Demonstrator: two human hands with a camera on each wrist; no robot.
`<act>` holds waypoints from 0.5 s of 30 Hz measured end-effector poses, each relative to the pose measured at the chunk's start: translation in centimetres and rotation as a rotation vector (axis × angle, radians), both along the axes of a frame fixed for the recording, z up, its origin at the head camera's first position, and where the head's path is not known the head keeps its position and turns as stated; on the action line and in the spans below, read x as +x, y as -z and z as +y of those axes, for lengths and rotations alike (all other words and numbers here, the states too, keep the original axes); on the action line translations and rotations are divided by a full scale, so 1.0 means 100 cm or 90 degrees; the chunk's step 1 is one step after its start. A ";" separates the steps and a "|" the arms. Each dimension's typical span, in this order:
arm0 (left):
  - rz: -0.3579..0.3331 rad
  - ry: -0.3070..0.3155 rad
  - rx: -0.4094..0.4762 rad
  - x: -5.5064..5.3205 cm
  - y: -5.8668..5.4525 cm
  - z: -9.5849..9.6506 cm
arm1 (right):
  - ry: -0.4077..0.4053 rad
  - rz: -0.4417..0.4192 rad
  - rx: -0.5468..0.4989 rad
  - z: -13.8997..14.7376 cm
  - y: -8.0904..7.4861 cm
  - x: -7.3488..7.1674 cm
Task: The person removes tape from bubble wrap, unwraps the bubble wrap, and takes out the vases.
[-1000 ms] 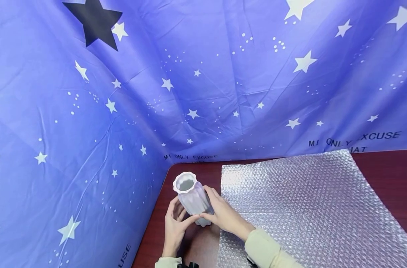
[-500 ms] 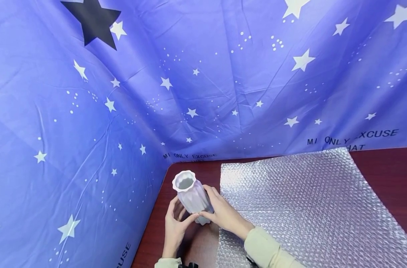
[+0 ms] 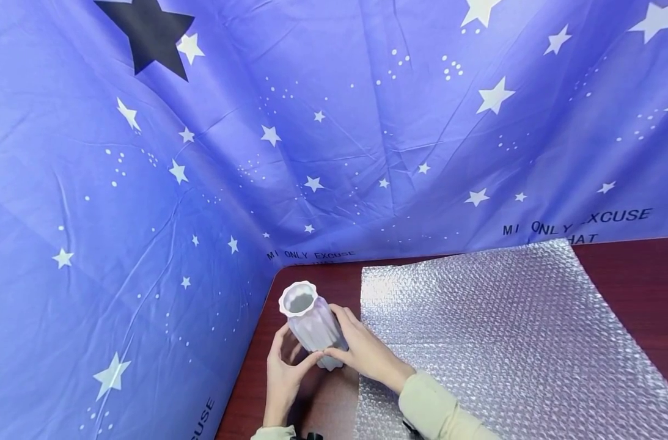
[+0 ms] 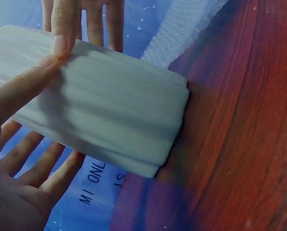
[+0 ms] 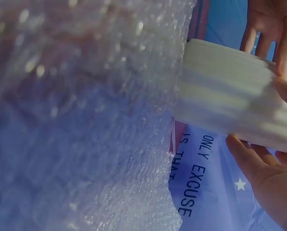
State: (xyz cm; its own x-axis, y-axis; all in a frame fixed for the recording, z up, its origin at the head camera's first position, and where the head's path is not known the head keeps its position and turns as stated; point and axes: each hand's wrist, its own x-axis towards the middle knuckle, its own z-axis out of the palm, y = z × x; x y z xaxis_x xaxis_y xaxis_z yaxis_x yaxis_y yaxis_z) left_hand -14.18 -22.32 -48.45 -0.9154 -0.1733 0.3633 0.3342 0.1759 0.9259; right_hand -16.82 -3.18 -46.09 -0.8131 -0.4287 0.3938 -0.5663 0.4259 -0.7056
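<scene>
A pale, ribbed vase (image 3: 315,330) with a scalloped rim stands on the dark red table, its mouth facing up. My left hand (image 3: 283,374) holds it from the left, fingers around the far side and thumb across the front. From the right, my right hand (image 3: 369,351) grips the same vase, and the two thumb tips meet on its near face. In the left wrist view the base of the vase (image 4: 119,106) sits at the wood surface. The right wrist view has the vase (image 5: 230,91) between both hands, partly behind bubble wrap.
A large sheet of bubble wrap (image 3: 493,324) lies flat on the table (image 3: 636,287), just right of the vase, under my right forearm. A blue curtain (image 3: 334,134) printed with stars and lettering hangs behind the table and along its left side.
The view has shifted very slightly. Both hands keep their hold on the vase, which stays in nearly the same place.
</scene>
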 end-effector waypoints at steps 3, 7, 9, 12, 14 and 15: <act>0.005 -0.002 -0.002 0.002 -0.001 0.001 | -0.002 -0.006 0.002 0.001 -0.001 0.002; 0.043 -0.010 -0.003 0.004 -0.002 0.001 | 0.004 -0.002 -0.008 0.002 -0.006 0.004; 0.070 -0.019 0.004 0.005 -0.004 0.000 | 0.008 0.002 -0.013 0.003 -0.010 0.005; 0.103 -0.028 0.035 0.008 -0.009 -0.001 | 0.008 0.002 -0.023 0.007 -0.015 0.007; 0.125 -0.028 0.054 0.011 -0.012 -0.001 | 0.008 -0.001 -0.025 0.010 -0.019 0.008; 0.135 -0.025 0.067 0.013 -0.014 -0.001 | 0.009 0.001 -0.024 0.012 -0.020 0.009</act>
State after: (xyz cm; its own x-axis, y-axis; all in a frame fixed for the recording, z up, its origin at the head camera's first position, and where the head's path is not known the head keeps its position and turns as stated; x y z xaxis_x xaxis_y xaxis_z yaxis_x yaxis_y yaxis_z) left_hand -12.92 -22.42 -47.10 -0.8124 -0.2539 0.5249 0.5183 0.0980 0.8496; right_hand -15.88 -1.98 -44.12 -0.8186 -0.4017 0.4106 -0.5613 0.4074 -0.7204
